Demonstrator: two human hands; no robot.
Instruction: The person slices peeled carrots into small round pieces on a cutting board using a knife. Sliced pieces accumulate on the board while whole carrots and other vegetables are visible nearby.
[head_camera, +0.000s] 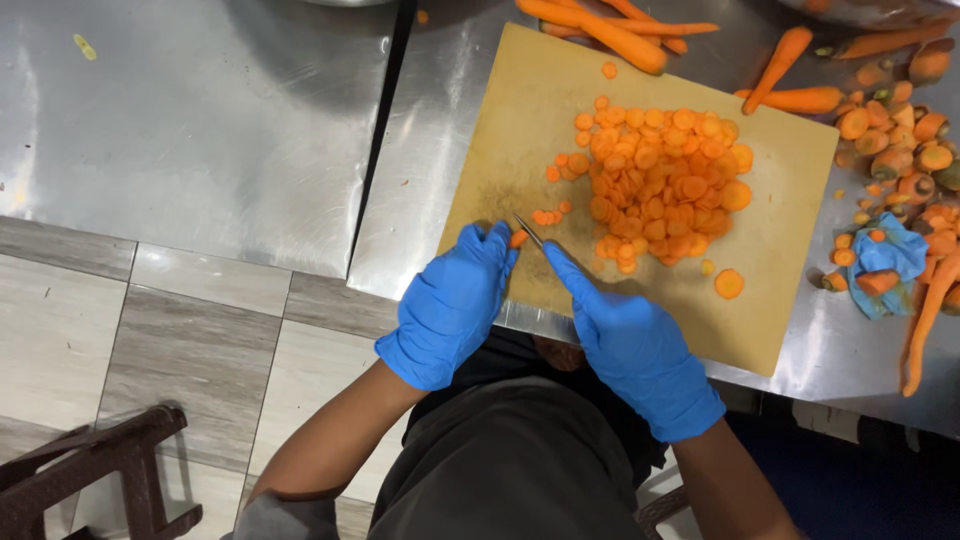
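A small carrot piece sits at the near left edge of the tan cutting board. It is orange and short, and most of it hides behind a glove. The left hand, in a blue glove, has its fingers curled down on the carrot piece to pin it to the board. The right hand, also in a blue glove, has its fingers closed round a knife. The thin blade tip points at the carrot piece, and it seems to touch it, though the view is too small to be sure.

Just past the hands, a big heap of round carrot slices lies in the middle of the board. A few slices lie apart from the heap.

The board rests on a shiny metal desk. Whole carrots lie at the far edge of the board. To the right of the board is a pile of carrot ends, and a crumpled blue glove lies among them. A dark brown stool stands on the tiled floor at the lower left.
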